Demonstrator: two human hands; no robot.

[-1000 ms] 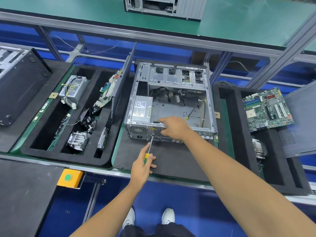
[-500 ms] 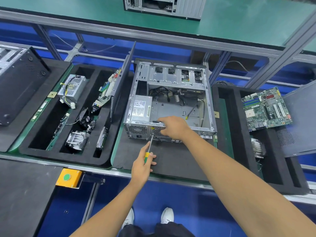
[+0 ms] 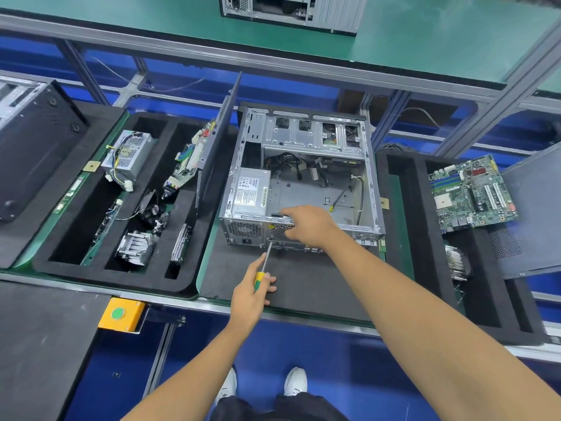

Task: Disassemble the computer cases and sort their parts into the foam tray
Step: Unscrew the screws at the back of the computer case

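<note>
Nearest, a screwdriver (image 3: 260, 276) is gripped in the left hand (image 3: 249, 294), its tip set at the rear panel of the computer case (image 3: 303, 177) just beyond, which is steadied under the right hand (image 3: 308, 224), fingers curled over the rim, so a rear screw is judged in hand, with the power supply (image 3: 250, 192) next bound for the foam tray (image 3: 100, 265) to the left.

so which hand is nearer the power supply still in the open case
Right. The right hand rests on the case's near rim, just right of the power supply. The left hand holds the screwdriver lower, in front of the case.
</note>
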